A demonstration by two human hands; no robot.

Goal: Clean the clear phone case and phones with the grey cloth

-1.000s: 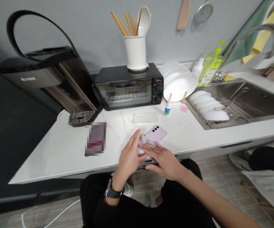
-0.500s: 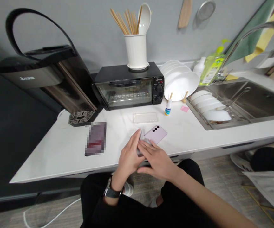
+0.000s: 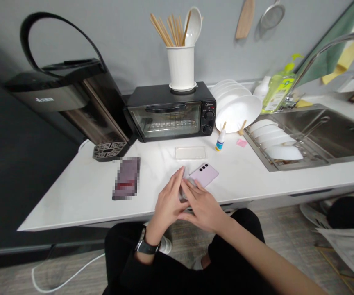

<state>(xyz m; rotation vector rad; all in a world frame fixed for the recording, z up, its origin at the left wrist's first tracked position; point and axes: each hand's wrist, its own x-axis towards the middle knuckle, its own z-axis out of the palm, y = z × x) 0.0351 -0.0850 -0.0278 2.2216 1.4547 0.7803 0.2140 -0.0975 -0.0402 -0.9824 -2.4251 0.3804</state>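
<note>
1. The work in hand looks like close finger work on the near end of a pink phone point(image 3: 207, 173), which lies camera-side up on the white counter point(image 3: 81, 192). It would likely go best with the phone kept flat on the counter, one hand bracing it while the other presses lightly and evenly.
2. Pressure seems better placed on the phone's flat back than on the lenses, which sit at the end farthest from both hands.
3. A slip toward the person could push the phone over the counter's edge, which lies just below the wrists, so short strokes look safer.
4. The left hand point(image 3: 168, 201) is open, its fingers straight and close together. It stands on edge against the phone's near-left corner, with a watch point(image 3: 146, 247) on its wrist.
5. The right hand point(image 3: 204, 206) lies palm down with its fingers stretched out, covering the phone's near end. Its fingertips meet those of the left hand.
6. A small pale scrap point(image 3: 183, 189) shows between the fingertips. Whether either hand pinches it cannot be told.
7. Beyond the fingertips lies a clear case point(image 3: 191, 153). Farther off, ahead and right of the right hand, stands a small bottle point(image 3: 220, 141).
</note>
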